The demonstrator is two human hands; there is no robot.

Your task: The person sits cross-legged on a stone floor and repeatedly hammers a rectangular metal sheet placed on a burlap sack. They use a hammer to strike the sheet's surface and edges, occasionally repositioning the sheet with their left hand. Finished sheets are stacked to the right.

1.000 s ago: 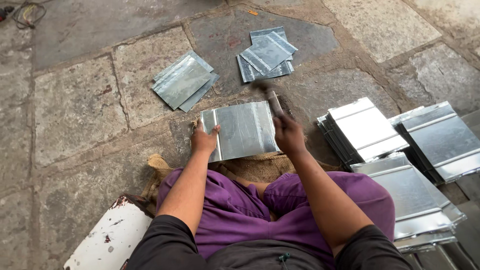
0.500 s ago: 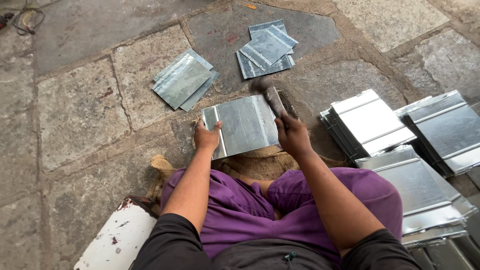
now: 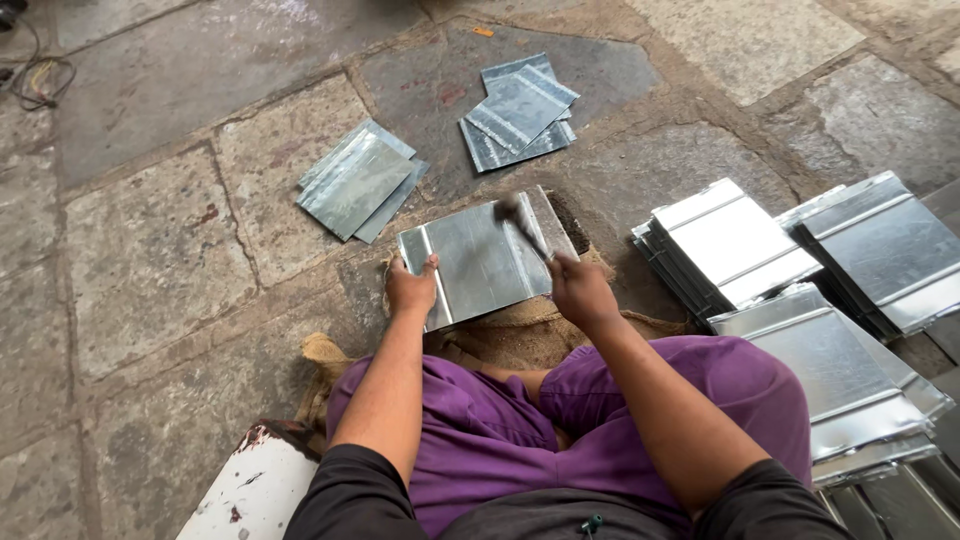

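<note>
A shiny sheet-metal panel (image 3: 480,262) with folded edges lies on burlap on the stone floor in front of my crossed legs. My left hand (image 3: 412,288) presses down on its near left corner. My right hand (image 3: 580,290) grips the handle of a hammer (image 3: 520,222), whose blurred head is over the right part of the panel.
Two small piles of flat metal sheets (image 3: 355,180) (image 3: 518,112) lie farther out on the floor. Stacks of folded panels (image 3: 728,245) (image 3: 885,250) (image 3: 840,370) stand to my right. A white paint-stained container (image 3: 245,490) sits at my left knee. Cables (image 3: 35,80) lie at the far left.
The hammer head has swung from the panel's far right corner to a spot over the panel's right part. My left hand stays on the near left corner.
</note>
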